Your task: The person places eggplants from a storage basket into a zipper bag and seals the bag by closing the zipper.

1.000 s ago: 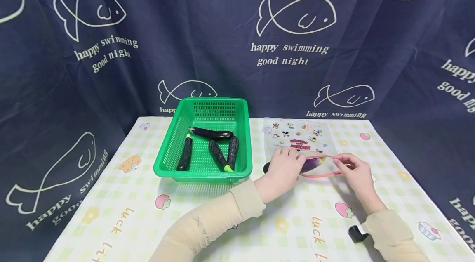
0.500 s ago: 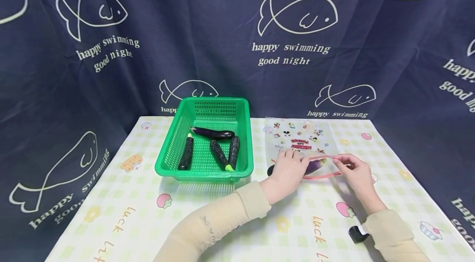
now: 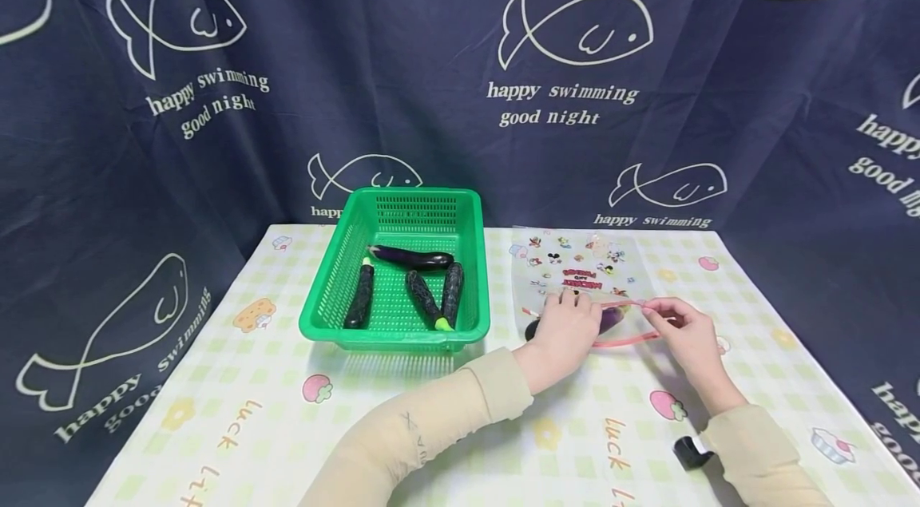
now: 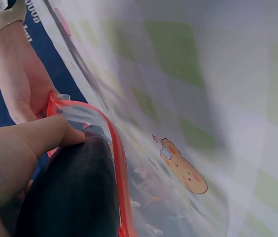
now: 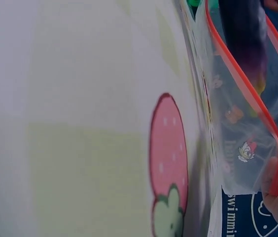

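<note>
My left hand (image 3: 568, 335) grips a dark purple eggplant (image 4: 75, 192), thumb along its top. Its paler stem end (image 5: 260, 84) points into the open mouth of a clear zip bag (image 3: 582, 247) printed with small cartoon figures. In the head view the hand covers the eggplant's middle, and its rounded dark end shows at the left. The right hand (image 3: 686, 335) pinches one corner of the bag's red zip edge (image 5: 242, 81). That edge stands parted in a loop around the eggplant in both wrist views.
Left of the hands stands a green plastic basket (image 3: 391, 338). Inside lie another eggplant (image 3: 411, 258) and three dark, rough-skinned vegetables with light green tips. A small black object (image 3: 692, 453) sits by the right sleeve. A dark blue curtain (image 3: 431, 92) hangs behind the table.
The left hand has moved slightly right with the eggplant, which now reaches deeper into the bag. The right hand keeps its pinch on the bag's corner, nearly still.
</note>
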Demonstrator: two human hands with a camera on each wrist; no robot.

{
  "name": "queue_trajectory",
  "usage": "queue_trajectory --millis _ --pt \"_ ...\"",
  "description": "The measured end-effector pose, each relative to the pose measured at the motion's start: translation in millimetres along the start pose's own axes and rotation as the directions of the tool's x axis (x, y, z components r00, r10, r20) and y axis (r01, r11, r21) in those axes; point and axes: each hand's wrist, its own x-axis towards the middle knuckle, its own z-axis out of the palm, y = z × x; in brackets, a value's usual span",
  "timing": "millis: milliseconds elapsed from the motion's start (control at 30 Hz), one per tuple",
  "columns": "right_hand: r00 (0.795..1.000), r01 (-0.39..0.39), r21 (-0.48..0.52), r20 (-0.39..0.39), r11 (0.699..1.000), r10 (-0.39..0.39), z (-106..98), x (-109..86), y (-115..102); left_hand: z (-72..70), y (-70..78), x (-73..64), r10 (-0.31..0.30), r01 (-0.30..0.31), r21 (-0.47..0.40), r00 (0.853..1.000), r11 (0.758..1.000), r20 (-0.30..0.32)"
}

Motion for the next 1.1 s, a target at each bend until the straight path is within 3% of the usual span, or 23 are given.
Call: queue_trajectory --millis 200,467,767,1100 --pt "0.999 0.010 0.079 0.031 0.997 -0.012 -2.5 -1.3 -13.5 3.6 3.7 1.9 0.005 -0.006 0.033 1.000 0.999 0.026" --pt "1.000 0.014 -0.010 -0.001 1.000 -0.014 3.8 0.0 -1.3 7.3 8.3 3.1 -0.011 0.011 0.051 1.000 0.999 -0.009" --pt "0.998 -0.051 0.064 0.039 0.997 0.048 -2.6 -4.0 -40.5 17.0 17.1 2.7 0.005 0.002 0.139 0.999 0.990 -0.046" --pt "0.994 -0.071 0.009 0.081 0.997 0.070 -2.6 -2.3 -44.7 22.2 22.8 1.3 -0.018 0.025 0.148 0.999 0.989 -0.049"
